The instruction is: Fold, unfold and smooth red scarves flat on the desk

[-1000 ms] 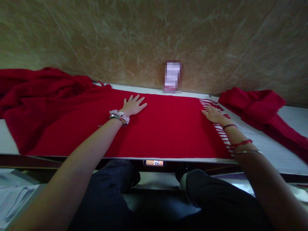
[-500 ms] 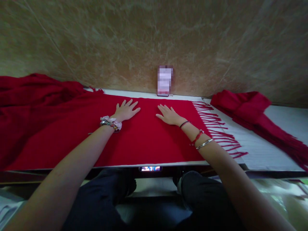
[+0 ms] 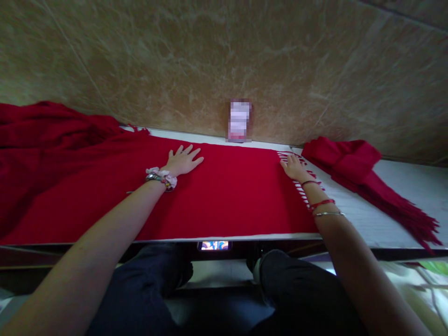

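Note:
A red fringed scarf (image 3: 227, 196) lies spread flat across the white table, its left part bunched in loose folds. My left hand (image 3: 182, 160) rests palm down on the cloth near its far edge, fingers spread, holding nothing. At the scarf's right end, my right hand (image 3: 294, 168) lies flat with its fingers stretched out over the edge where the fringe begins. Part of the fringe is hidden under that hand and forearm. Bracelets circle both wrists, with a pale scrunchie on the left one.
A second red scarf (image 3: 350, 163), folded over, lies on the white table (image 3: 413, 182) to the right. A blurred-out phone-like object (image 3: 239, 120) leans on the marbled wall (image 3: 175, 70) behind. Below the front edge shows a lit screen (image 3: 214, 245), above my legs.
My right hand has slid right, from the middle of the scarf to its fringed end. My left hand has stayed in place. The view has shifted slightly.

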Demonstrator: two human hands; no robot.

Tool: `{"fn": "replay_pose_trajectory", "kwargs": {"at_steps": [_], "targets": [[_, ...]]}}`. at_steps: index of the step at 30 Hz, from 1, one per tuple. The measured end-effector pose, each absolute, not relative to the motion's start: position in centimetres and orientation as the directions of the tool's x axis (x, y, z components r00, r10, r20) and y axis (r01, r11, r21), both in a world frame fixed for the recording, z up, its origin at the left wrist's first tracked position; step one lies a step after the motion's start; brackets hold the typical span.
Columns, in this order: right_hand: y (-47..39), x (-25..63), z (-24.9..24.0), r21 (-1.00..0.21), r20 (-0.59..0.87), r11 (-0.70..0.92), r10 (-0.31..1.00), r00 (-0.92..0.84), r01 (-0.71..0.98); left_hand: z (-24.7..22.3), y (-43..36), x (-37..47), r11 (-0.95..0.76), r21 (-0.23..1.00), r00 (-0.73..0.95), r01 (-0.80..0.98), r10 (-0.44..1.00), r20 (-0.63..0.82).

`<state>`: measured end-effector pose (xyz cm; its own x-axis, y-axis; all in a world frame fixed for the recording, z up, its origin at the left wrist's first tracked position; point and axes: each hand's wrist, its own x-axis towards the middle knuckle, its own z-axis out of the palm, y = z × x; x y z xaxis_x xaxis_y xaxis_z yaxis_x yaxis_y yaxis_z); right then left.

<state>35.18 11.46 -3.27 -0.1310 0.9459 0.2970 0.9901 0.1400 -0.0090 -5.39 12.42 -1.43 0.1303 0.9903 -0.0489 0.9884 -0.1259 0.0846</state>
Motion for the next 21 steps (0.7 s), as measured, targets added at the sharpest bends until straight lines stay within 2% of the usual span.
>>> {"fn": "replay_pose_trajectory", "kwargs": {"at_steps": [2,4,8,12,17,21], "targets": [[11.9,32.8,-2.6,-0.020,0.286,0.092,0.955,-0.083,0.996,-1.4,12.4,-5.4,-0.124,0.086,0.129,0.989,0.990,-0.056],[12.3,29.2,-1.9,-0.032,0.243,0.116,0.964,-0.104,0.993,-1.4,12.5,-5.4,-0.124,0.080,0.129,0.989,0.990,-0.059],[12.4,21.4,-1.2,-0.090,0.117,0.374,0.924,-0.363,0.923,-1.6,12.7,-5.6,-0.119,0.063,0.123,0.991,0.990,-0.064],[11.8,17.8,-1.5,-0.114,-0.015,0.474,0.878,-0.478,0.873,-1.7,12.7,-5.6,-0.120,0.038,0.122,0.992,0.990,-0.065],[11.6,22.9,-1.3,-0.054,-0.081,0.347,0.933,-0.350,0.936,-1.4,12.4,-5.4,-0.122,0.047,0.125,0.991,0.990,-0.072],[11.4,30.1,-1.5,-0.001,-0.087,0.068,0.994,-0.068,0.998,-1.1,12.2,-5.2,-0.121,0.059,0.125,0.991,0.989,-0.075]]}}
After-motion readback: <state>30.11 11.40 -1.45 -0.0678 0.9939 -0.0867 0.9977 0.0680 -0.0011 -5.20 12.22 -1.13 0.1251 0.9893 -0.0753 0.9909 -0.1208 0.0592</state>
